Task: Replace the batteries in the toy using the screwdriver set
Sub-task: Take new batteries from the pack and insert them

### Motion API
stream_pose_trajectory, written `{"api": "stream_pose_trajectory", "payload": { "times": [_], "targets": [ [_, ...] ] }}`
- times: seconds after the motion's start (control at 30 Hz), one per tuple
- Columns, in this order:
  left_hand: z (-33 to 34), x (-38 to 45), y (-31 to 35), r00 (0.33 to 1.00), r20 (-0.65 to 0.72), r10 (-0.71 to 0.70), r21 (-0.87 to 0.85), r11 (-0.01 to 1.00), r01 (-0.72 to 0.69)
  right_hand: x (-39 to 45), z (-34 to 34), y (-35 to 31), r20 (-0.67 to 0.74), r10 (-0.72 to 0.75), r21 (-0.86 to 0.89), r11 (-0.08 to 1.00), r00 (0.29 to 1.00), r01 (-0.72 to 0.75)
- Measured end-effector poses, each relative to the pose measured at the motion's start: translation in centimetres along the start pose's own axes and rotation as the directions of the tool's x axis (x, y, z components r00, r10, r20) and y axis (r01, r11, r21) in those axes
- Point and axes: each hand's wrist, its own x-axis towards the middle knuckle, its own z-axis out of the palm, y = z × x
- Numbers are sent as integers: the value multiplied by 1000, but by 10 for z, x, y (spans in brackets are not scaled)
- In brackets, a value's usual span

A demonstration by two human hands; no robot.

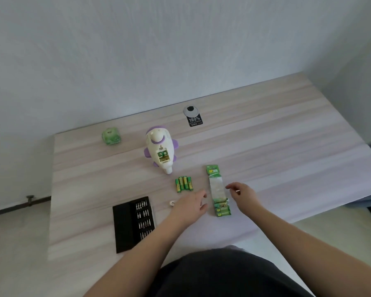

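Observation:
A white and purple toy lies on the table with its battery bay open and green batteries inside. Several loose green batteries lie side by side just in front of it. A long green battery pack, partly emptied, lies to their right. My left hand rests flat on the table, fingers straight, between the loose batteries and the pack. A small white cover piece shows at its left edge. My right hand hovers right of the pack, fingers relaxed, holding nothing. The black screwdriver bit case lies open at the left.
A green box sits at the far left of the table. A round cable grommet with a black label is near the wall. The table's left edge and right edge drop to the floor.

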Motion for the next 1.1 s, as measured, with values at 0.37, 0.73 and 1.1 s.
{"api": "stream_pose_trajectory", "payload": {
  "times": [0.37,0.73,1.1],
  "targets": [
    [39,29,22,959,104,-263,-91,958,273,21,-4,10,332,-201,-273,915,922,298],
    [43,37,23,932,99,-348,-118,926,358,31,-8,-6,495,-327,-511,639,805,575],
    [42,39,25,918,104,-384,-127,910,395,29,3,-15,423,-216,-575,687,880,445]
  ]
}}
